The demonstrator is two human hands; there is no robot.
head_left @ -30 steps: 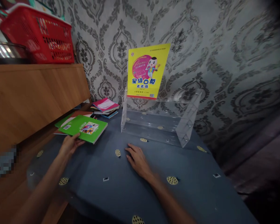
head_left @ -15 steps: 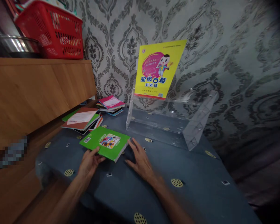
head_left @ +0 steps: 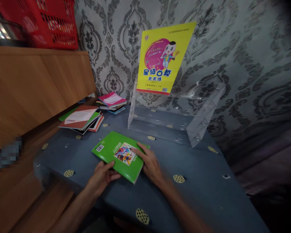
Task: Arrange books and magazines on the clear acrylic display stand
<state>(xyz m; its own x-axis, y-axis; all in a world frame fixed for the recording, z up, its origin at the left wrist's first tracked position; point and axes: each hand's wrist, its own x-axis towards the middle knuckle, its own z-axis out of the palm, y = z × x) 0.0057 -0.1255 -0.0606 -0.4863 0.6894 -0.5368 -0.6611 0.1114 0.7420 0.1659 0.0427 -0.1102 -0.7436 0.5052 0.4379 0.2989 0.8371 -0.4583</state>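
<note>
A green paperback book (head_left: 106, 152) with a colourful picture and a barcode on its cover is held low over the cloth-covered table. My left hand (head_left: 104, 176) grips its near edge, thumb on top and fingers underneath. At the book's right edge, my right hand (head_left: 149, 163) has fingers lying over the cover by the picture; its underside is hidden. Behind stands a clear acrylic rack (head_left: 200, 126) with several tiers. A yellow workbook (head_left: 181, 42) with a cartoon figure leans upright in its top tier, at the left end.
A stack of books (head_left: 81, 116) topped by a brown cover lies at the table's left. Another stack (head_left: 113, 98), pink on top, sits behind it. A wooden cabinet (head_left: 38, 81) carries a red basket (head_left: 55, 26) and a metal pot (head_left: 7, 30). Patterned wallpaper (head_left: 106, 42) backs the table (head_left: 196, 200).
The green book has come nearer and to the right with my left hand. My right hand, beside the book's edge before, now rests over its cover. The view has tilted down slightly.
</note>
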